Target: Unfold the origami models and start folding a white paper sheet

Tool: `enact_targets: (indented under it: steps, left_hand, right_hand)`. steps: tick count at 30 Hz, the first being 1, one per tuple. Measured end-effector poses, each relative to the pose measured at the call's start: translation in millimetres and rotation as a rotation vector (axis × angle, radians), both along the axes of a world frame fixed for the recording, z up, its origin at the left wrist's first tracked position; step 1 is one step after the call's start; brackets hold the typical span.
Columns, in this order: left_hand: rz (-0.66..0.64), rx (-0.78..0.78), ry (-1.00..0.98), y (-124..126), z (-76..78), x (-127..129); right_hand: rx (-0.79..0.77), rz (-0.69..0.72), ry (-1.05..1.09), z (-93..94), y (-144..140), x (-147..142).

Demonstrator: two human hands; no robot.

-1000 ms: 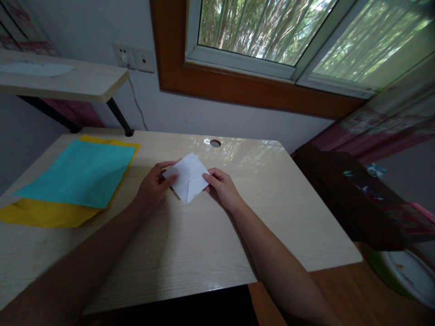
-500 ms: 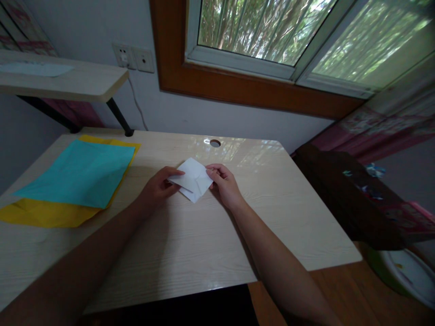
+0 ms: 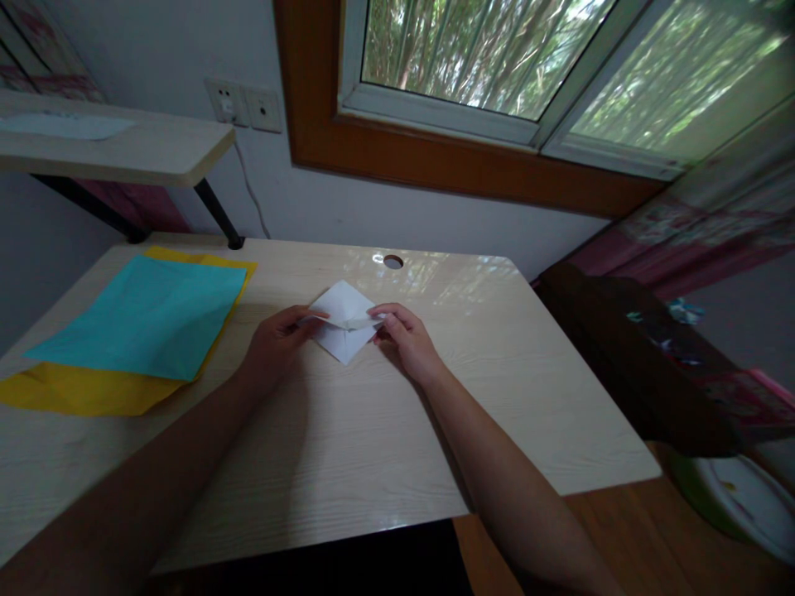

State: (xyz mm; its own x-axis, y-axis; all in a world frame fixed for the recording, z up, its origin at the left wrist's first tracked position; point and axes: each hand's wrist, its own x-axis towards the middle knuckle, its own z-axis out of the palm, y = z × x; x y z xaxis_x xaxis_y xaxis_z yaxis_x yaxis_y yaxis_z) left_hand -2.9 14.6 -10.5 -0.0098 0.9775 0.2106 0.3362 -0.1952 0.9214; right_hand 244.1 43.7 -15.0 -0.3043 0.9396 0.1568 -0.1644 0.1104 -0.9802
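A folded piece of white paper [image 3: 344, 303], roughly diamond-shaped, is held between both hands over the desk. A raised fold runs across its middle from one hand to the other, with a flat part behind it and another in front. My left hand [image 3: 279, 343] pinches the left corner between thumb and fingers. At the right corner, my right hand [image 3: 407, 339] grips the paper the same way, thumb on the near side. Some of the fingers are hidden behind the paper and the hands.
Left on the desk [image 3: 385, 447] lies a turquoise sheet [image 3: 155, 319] over a yellow sheet [image 3: 93, 393]. A raised shelf [image 3: 161, 153] on black legs stands at the back left. A round cable hole [image 3: 393, 262] is near the back edge. A window [image 3: 460, 58] is behind.
The white paper has opened out: its folded layers now spread into a diamond with a ridge across the middle. Both hands have shifted slightly left, still holding its corners.
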Motion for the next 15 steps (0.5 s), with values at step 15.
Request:
enact_targets:
  steps: [15]
  left_hand:
    - [-0.112,0.172,0.013,1.0,-8.5,-1.5]
  right_hand:
    - [0.329,0.012,-0.196,3.8,-3.3,-1.4]
